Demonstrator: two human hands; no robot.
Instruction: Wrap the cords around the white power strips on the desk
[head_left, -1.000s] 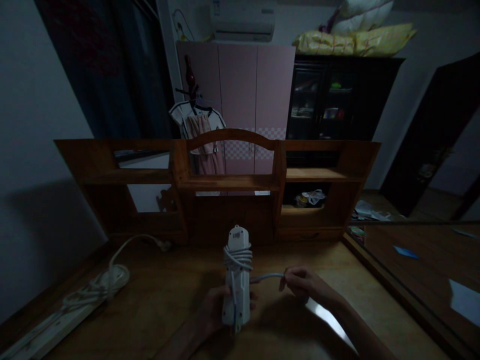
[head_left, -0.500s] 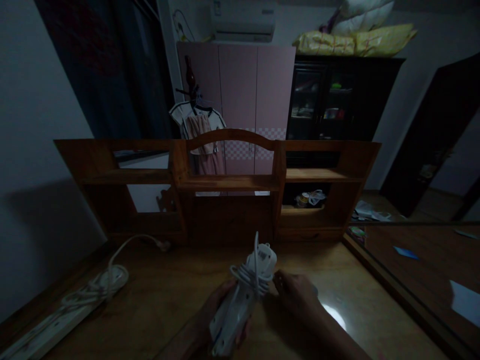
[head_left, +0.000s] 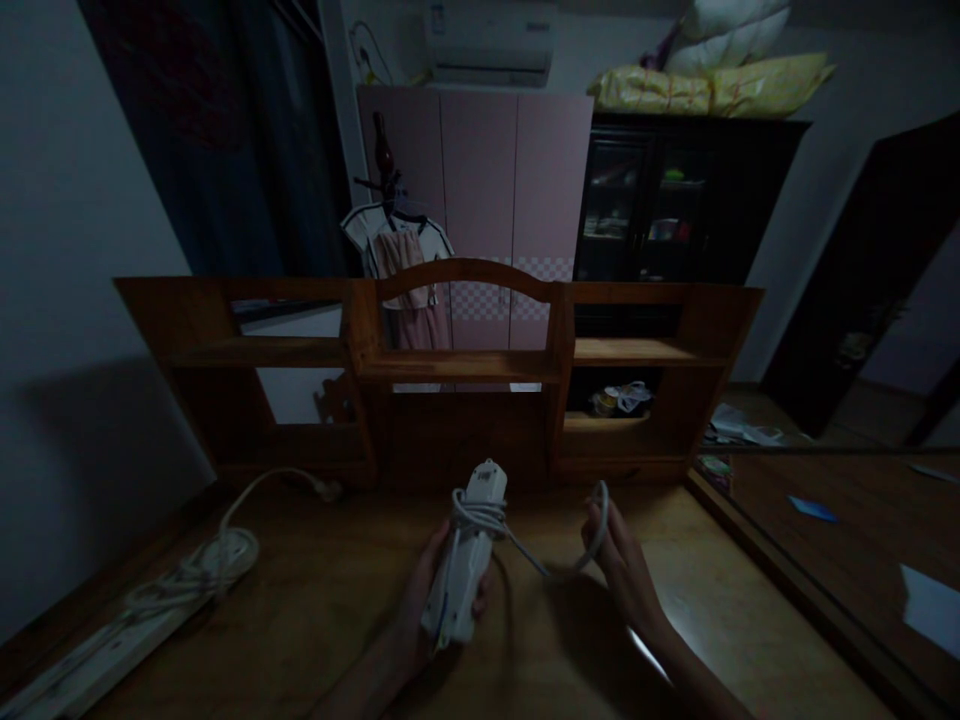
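Note:
My left hand (head_left: 417,608) grips a white power strip (head_left: 463,560) from below and holds it upright, slightly tilted, above the wooden desk (head_left: 330,600). Its white cord (head_left: 555,560) is wound in a few turns round the strip's upper part. A loose loop of that cord runs right to my right hand (head_left: 619,560), whose fingers hold it with the cord passing over the fingertips.
A second white power strip with its coiled cord (head_left: 196,572) lies at the desk's left. A wooden shelf unit (head_left: 457,365) stands along the back edge. A dark table (head_left: 847,540) with papers adjoins on the right. Wardrobes stand behind.
The strip was tilted right half a second ago and now stands more upright. My right hand has drawn away to the right, pulling out a loop of cord.

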